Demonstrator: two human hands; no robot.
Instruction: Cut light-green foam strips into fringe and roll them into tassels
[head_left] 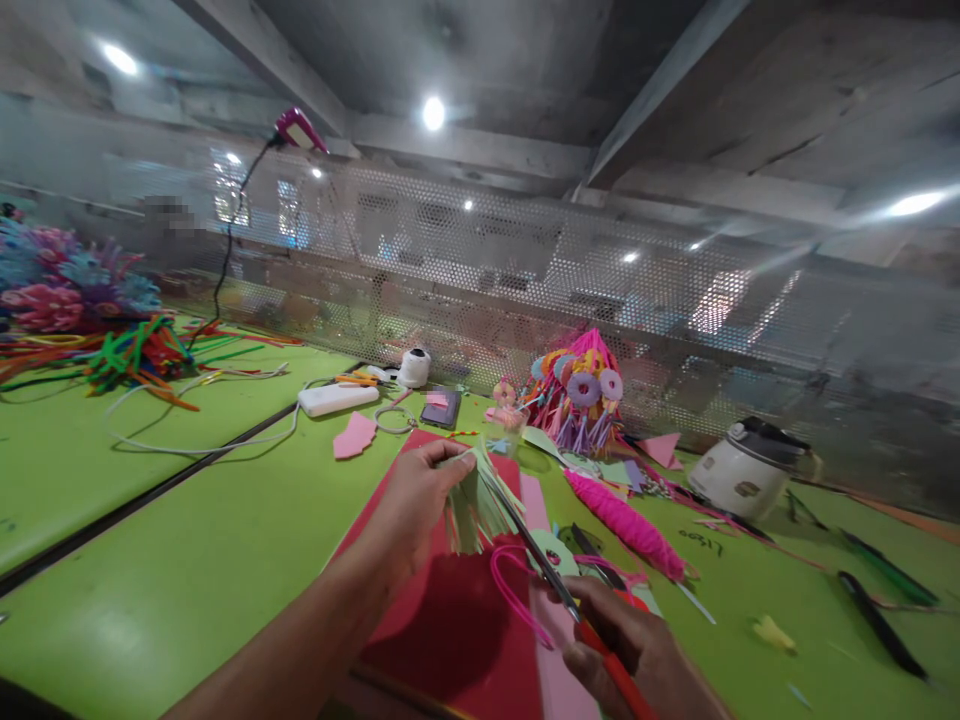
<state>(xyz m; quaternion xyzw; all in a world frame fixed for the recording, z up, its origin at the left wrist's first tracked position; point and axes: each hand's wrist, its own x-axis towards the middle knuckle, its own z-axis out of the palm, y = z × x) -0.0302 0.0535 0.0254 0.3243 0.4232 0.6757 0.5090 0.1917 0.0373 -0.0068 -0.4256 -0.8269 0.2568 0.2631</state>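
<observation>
My left hand [431,490] pinches a pale green strip of paper [466,515] along its top; its lower side is cut into a fringe of thin strands. My right hand [626,640] grips scissors [544,568] with an orange-red handle, and their long blades reach up to the paper's right part. Beneath both hands lies a red sheet or board [457,620], with pink paper strips [559,660] beside it. Near the blades are a pale green paper disc [553,550] and a loop of pink cord [501,590].
A bundle of pink yarn [626,520] lies to the right, near a white kettle [750,470]. Tasselled colourful ornaments [585,385] stand at the back by a perforated metal screen [480,260]. A white power strip [337,399] and a phone [440,408] lie further left.
</observation>
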